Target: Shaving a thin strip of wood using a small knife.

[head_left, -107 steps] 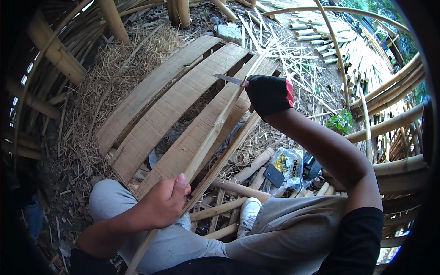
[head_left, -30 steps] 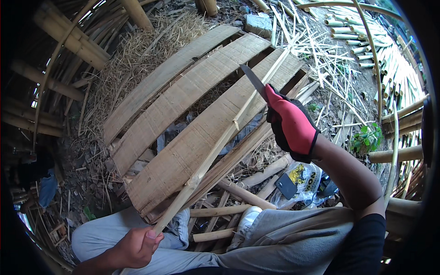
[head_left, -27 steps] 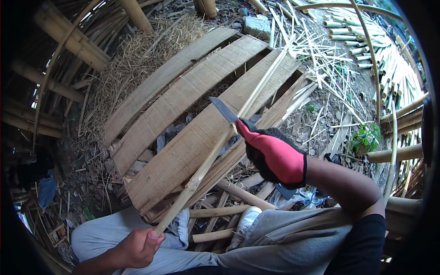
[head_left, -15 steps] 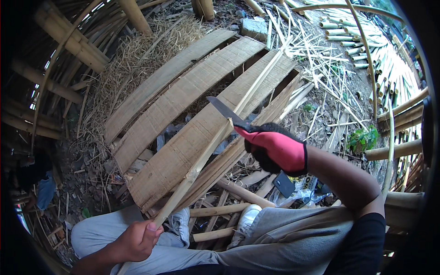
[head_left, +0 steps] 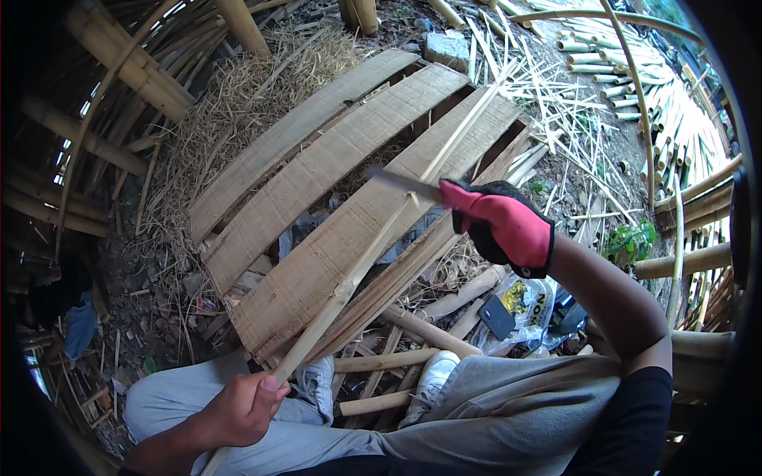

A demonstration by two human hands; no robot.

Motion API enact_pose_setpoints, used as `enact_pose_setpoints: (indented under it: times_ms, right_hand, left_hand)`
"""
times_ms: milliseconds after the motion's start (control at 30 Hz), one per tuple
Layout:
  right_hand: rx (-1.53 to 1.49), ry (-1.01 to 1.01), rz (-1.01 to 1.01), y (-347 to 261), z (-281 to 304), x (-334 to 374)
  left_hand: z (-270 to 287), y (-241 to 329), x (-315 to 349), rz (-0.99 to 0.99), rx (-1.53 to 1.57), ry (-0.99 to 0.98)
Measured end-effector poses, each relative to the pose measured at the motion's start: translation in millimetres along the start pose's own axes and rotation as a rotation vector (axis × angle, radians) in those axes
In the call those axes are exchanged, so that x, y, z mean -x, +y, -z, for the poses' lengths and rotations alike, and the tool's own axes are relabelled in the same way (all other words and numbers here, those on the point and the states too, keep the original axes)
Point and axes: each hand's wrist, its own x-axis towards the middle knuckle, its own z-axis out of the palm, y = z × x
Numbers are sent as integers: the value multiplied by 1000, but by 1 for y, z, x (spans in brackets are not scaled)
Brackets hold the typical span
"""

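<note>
My left hand [head_left: 242,408], bare, is closed round the near end of a long bamboo strip [head_left: 337,297]. The strip slants up and away to the right across a platform of wooden planks [head_left: 290,289]. In a red and black glove, my right hand [head_left: 508,226] grips a knife [head_left: 401,182]; the fingers cover its handle. The blade, slightly smeared by motion, points left and crosses the strip around its middle. Just below the blade a pale nick or raised sliver shows on the strip.
Dry shavings [head_left: 238,143] lie heaped left of the planks, and thin split strips [head_left: 548,103] litter the ground beyond. Cut bamboo poles [head_left: 619,71] are stacked at far right. A dark phone [head_left: 497,317] rests on a plastic bag [head_left: 524,321] near my right knee. Bamboo posts [head_left: 131,59] stand at left.
My right hand and the knife have moved a little farther away and to the right along the strip. The left hand keeps its hold in nearly the same place.
</note>
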Motion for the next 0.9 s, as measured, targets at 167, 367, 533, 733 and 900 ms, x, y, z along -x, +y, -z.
enact_pose_setpoints:
  times_ms: [167,367,533,733,900]
  right_hand:
    - [-48,97,27,17,-19,7]
    - [-201,357,251,-5,-5,-6]
    - [339,-5,39,-9,-9,-2]
    - [2,-14,-150,30,-42,3]
    - [428,-86,56,3,-23,-9]
  left_hand:
    - [1,2,-3,-19,-14,0]
    - [-4,5,0,-29,-35,12]
    - [1,-2,3,-26,24,-5]
    - [-1,-2,-2,-43,-55,48]
    - [-4,3,-2,-10,-31,68]
